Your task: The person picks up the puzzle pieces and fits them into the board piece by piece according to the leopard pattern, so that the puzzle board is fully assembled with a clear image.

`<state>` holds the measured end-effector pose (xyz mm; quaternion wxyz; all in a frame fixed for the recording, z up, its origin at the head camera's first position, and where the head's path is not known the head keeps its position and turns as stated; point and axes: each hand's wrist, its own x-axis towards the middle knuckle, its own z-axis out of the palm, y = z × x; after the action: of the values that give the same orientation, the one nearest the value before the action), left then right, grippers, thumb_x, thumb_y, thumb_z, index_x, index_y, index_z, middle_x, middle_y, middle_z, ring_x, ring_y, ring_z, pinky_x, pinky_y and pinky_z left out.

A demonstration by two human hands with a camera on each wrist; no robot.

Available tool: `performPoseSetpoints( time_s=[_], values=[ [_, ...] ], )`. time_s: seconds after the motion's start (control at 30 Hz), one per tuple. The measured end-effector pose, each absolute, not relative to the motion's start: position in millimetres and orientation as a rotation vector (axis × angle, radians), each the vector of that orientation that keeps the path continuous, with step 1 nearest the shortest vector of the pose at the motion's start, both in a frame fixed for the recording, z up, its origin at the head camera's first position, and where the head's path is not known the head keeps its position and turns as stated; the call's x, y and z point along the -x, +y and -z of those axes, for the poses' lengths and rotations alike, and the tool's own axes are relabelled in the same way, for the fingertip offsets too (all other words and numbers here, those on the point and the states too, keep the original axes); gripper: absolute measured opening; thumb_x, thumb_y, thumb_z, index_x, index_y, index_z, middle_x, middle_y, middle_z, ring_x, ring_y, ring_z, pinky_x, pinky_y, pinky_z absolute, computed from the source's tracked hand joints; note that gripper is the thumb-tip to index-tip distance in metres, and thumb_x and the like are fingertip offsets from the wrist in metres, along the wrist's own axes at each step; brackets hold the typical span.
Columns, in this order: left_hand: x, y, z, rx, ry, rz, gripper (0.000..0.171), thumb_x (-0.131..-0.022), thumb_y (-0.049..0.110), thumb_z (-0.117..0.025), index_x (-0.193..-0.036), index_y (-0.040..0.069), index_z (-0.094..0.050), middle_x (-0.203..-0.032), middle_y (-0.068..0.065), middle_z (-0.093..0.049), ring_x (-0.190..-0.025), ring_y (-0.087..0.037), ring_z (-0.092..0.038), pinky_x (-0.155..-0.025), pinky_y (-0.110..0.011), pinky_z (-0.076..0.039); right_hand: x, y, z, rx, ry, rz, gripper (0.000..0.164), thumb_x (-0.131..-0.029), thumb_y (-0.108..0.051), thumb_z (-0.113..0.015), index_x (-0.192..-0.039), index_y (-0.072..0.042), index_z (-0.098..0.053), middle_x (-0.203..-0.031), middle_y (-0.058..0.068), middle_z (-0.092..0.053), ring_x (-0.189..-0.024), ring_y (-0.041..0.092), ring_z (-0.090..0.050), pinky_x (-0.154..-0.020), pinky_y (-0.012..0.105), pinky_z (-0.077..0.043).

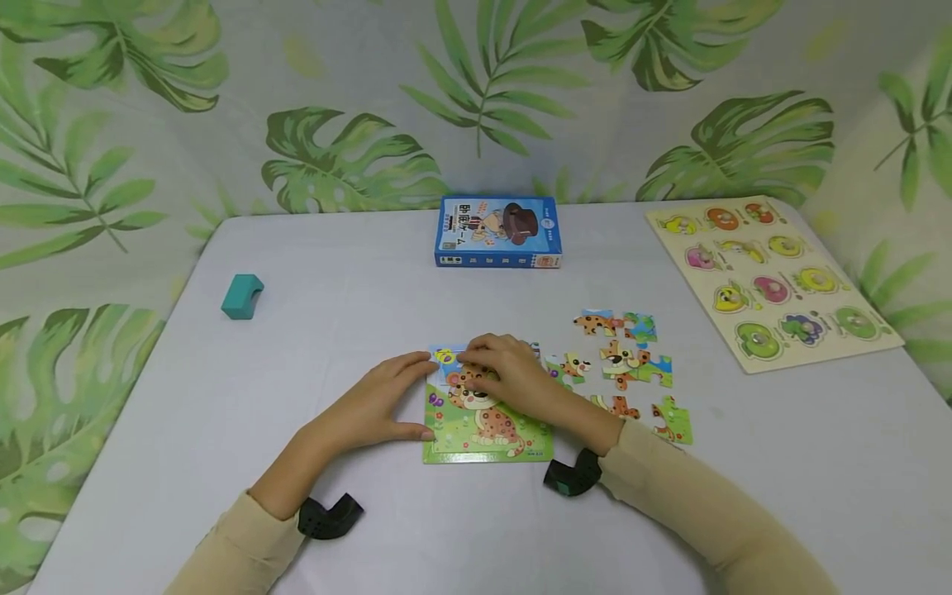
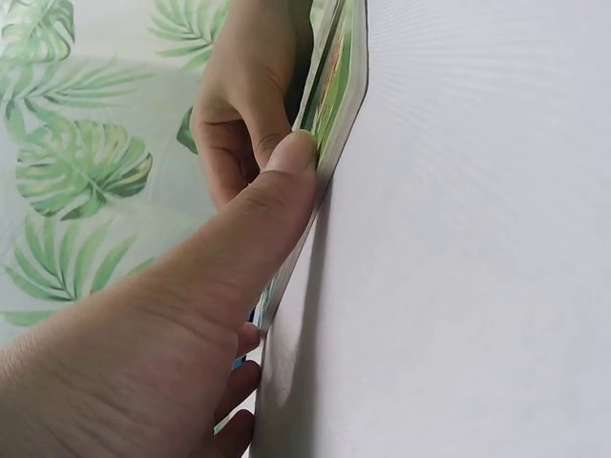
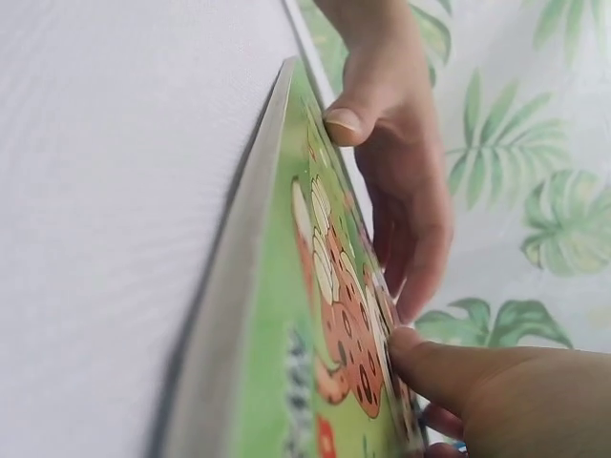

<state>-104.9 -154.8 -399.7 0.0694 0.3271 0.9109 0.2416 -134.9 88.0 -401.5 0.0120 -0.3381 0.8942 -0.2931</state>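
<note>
We look mid-assembly: left hand (image 1: 364, 413) steadies puzzle board (image 1: 463, 428), thumb and fingers apart; can't tell if right hand (image 1: 516, 378) grips. Next likely: align loose pieces (image 1: 619, 360), centre right.

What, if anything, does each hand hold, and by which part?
The left hand touches the puzzle board at its left edge; whether the right hand pinches anything cannot be told.
</note>
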Motion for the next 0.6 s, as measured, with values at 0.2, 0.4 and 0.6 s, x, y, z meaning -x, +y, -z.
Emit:
performPoseSetpoints(
  time_s=[0.2,0.4,0.6],
  values=[
    [106.0,-155.1,399.5,-1.027,2.730,-0.695,0.079,-0.070,0.056,-0.066,-0.137,0.023,-0.040,-0.139,-0.011,-0.031,-0.125,-0.030,-0.029,-0.099,-0.047,-0.028,137.5,83.8,402.2,1.014,2.795,0.928,0.036,-0.081,-0.028,-0.066,-0.115,-0.016,-0.063,-0.120,0.004,-0.051,-0.107,0.023,-0.045,-0.086,0.043,-0.034],
    [106.5,-155.9,399.1,-1.044,2.727,-0.670,0.079,-0.071,0.057,-0.065,-0.138,0.025,-0.038,-0.139,-0.011,-0.030,-0.125,-0.030,-0.029,-0.098,-0.047,-0.028,138.5,81.9,403.5,0.977,2.811,0.930,0.034,-0.082,-0.029,-0.065,-0.114,-0.018,-0.064,-0.120,0.004,-0.051,-0.106,0.022,-0.045,-0.085,0.040,-0.034],
    [107.6,-155.8,400.3,-1.037,2.720,-0.667,0.081,-0.071,0.059,-0.063,-0.139,0.024,-0.036,-0.140,-0.011,-0.029,-0.126,-0.030,-0.027,-0.099,-0.048,-0.027,138.2,81.5,403.7,0.956,2.820,0.944,0.033,-0.081,-0.030,-0.066,-0.112,-0.019,-0.065,-0.119,0.003,-0.051,-0.098,0.020,-0.043,-0.081,0.037,-0.033]
  ],
)
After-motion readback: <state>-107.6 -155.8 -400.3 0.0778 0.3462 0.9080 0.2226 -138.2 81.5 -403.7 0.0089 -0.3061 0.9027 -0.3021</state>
